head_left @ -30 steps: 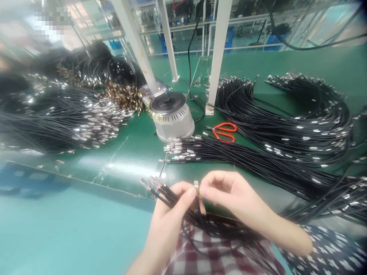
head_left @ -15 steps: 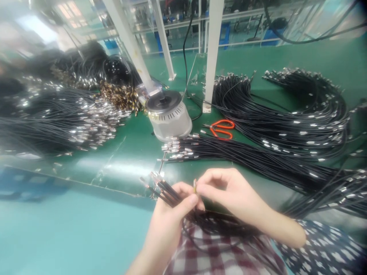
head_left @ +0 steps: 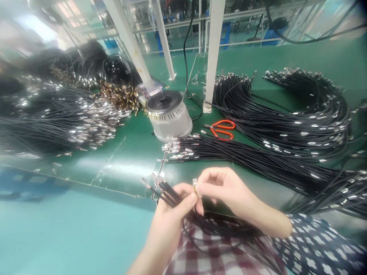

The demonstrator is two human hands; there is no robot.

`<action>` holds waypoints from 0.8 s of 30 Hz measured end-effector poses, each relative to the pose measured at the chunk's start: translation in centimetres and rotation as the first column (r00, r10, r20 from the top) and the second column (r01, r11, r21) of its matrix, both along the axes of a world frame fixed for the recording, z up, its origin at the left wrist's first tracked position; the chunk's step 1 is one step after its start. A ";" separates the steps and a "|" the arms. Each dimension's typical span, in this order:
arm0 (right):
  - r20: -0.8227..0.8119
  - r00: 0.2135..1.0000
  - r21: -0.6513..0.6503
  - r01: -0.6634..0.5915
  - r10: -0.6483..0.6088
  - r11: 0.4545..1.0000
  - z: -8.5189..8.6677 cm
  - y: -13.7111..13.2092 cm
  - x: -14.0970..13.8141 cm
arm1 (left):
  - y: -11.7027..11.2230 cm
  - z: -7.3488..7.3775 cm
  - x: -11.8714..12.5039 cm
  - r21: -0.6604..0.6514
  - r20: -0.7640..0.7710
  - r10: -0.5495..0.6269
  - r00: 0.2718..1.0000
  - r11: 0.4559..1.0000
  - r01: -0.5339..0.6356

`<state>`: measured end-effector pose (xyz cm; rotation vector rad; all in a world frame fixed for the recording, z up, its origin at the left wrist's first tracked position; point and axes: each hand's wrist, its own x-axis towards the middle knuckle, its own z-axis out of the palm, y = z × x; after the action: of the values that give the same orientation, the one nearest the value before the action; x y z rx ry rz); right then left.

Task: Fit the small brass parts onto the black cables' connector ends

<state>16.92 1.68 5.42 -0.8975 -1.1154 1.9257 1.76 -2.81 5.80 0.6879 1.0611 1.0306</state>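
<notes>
My left hand (head_left: 169, 217) is closed around a small bundle of black cables (head_left: 163, 190) whose metal-tipped ends fan out up and to the left. My right hand (head_left: 226, 193) pinches a single cable end with a small metal connector (head_left: 195, 182) right beside my left thumb. The cables run down from both hands over my lap onto checked fabric. Both hands hover at the near edge of the green workbench (head_left: 132, 152).
A white round device with a black top (head_left: 169, 114) stands mid-bench, with orange-handled scissors (head_left: 222, 128) to its right. Heaps of black cables lie at left (head_left: 57, 118) and right (head_left: 301, 118), and one row (head_left: 206, 151) just beyond my hands. White frame posts (head_left: 212, 57) rise behind.
My right hand has drawn slightly closer to my left, keeping its pinch on the connector end. The view has barely shifted.
</notes>
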 end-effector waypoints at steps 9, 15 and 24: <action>0.084 0.993 0.045 0.079 -0.083 0.996 1.1 -0.8 -0.1 | -0.1 -0.3 -0.2 -0.008 -0.030 0.014 0.999 1.000 -0.015; 0.115 0.991 0.071 0.065 -0.073 0.995 0.7 -0.6 0.1 | -0.1 -0.3 -0.2 -0.041 0.050 0.045 0.998 0.998 -0.042; 0.052 0.997 0.046 0.056 -0.058 0.997 0.2 -0.9 -0.3 | 0.0 -0.2 -0.2 -0.056 0.111 0.064 0.992 0.997 -0.058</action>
<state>16.64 0.82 5.67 -0.9507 -1.1469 1.8337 1.61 -2.78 5.64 0.5511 1.0124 1.0785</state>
